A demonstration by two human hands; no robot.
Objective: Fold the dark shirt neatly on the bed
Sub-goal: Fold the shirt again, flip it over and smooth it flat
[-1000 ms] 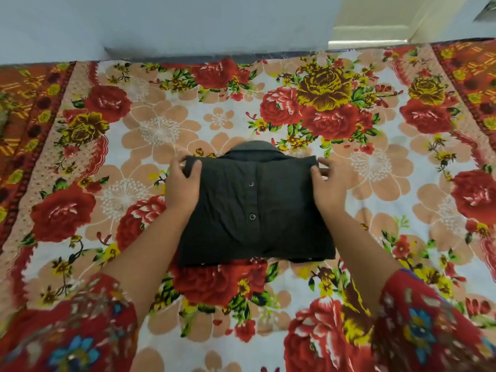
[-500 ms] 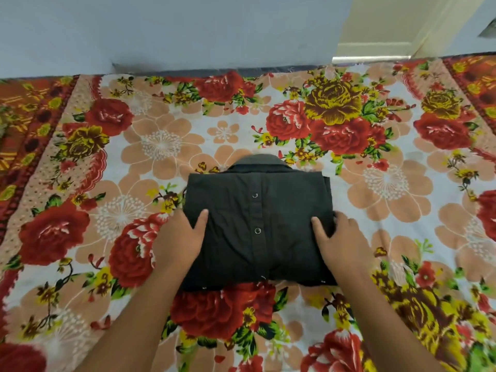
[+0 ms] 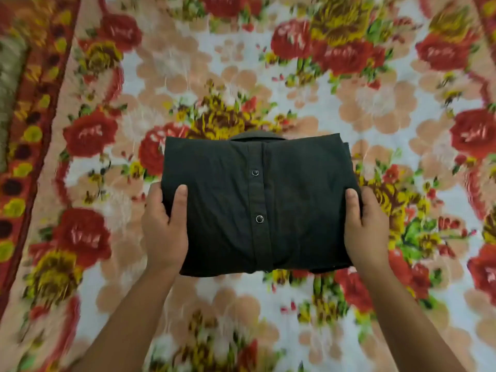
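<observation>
Gripping the folded shirt (image 3: 257, 205) at both sides — left hand (image 3: 165, 224) and right hand (image 3: 366, 224) curled round its edges, thumbs on top — the fold looks done; next, probably setting it square on the bed (image 3: 241, 76).

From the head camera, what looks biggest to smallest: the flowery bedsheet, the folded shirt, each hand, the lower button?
1. bedsheet: fills the view.
2. shirt.
3. left hand and right hand: they look alike, so I won't rank them.
4. lower button: tiny.
</observation>
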